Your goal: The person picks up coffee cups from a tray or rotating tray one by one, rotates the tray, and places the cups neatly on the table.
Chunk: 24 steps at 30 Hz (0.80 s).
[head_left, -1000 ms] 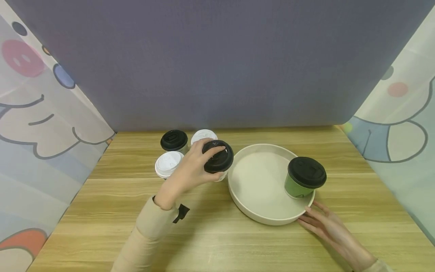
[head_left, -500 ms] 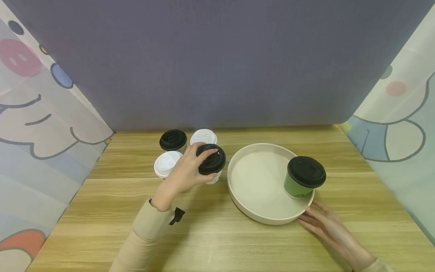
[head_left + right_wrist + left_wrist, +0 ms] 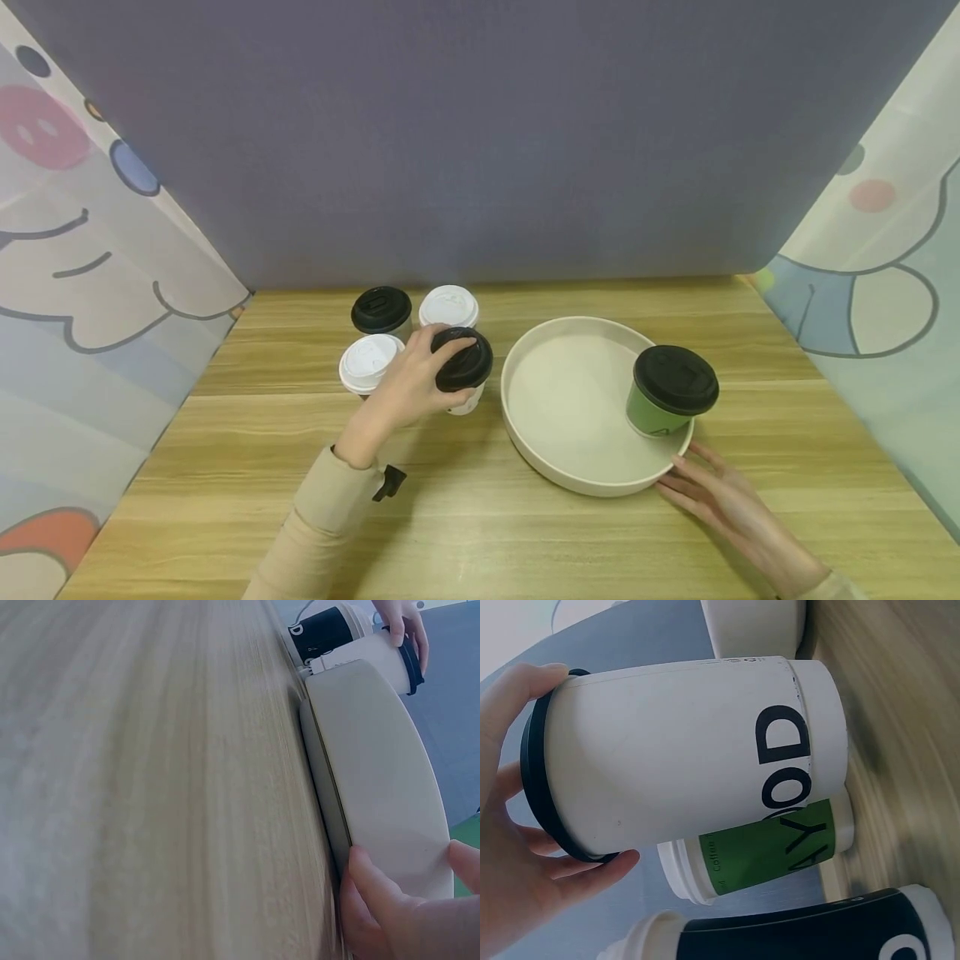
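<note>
My left hand grips a white paper coffee cup from above, thumb and fingers round the edge of its black lid. Dark lettering runs near the cup's base, which is close to the wooden table. At the right, my right hand holds the near right rim of a round cream tray, thumb at the top edge and fingers low on its outside. Inside that tray, by the right wall, stands a green coffee cup with a black lid.
Left of the tray stand a white-lidded cup with a green sleeve, a white-lidded cup with a dark sleeve, and a black-lidded cup behind. A grey panel closes off the table's back.
My left hand has carried the white cup left and toward me, away from the tray's rim. The right hand and the tray have stayed in place.
</note>
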Tool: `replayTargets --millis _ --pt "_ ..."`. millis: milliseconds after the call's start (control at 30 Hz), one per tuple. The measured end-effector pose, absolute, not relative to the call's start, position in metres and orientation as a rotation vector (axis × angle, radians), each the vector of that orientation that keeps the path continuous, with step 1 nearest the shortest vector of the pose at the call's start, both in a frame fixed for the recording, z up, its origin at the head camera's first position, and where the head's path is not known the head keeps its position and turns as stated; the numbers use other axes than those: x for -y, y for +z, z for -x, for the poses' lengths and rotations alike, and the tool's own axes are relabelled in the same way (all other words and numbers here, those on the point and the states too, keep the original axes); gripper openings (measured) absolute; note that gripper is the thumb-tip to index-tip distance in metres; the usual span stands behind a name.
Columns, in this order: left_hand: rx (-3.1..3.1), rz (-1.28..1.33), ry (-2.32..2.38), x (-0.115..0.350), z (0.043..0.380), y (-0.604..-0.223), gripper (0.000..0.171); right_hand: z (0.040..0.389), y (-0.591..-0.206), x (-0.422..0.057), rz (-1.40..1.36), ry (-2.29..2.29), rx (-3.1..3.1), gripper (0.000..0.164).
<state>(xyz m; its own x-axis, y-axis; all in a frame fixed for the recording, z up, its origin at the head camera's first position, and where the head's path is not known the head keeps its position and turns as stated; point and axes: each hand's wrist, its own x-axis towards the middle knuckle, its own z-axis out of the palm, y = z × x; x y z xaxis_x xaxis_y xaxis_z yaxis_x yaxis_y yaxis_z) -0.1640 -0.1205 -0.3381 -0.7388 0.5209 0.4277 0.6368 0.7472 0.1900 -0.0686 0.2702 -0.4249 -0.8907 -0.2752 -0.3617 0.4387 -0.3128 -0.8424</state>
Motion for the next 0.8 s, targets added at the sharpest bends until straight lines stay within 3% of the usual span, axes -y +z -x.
replayTargets --millis 800 --pt "2.626 0.871 -0.466 0.125 0.168 -0.351 0.060 0.069 -0.431 -0.272 -0.168 -2.244 -1.503 0.075"
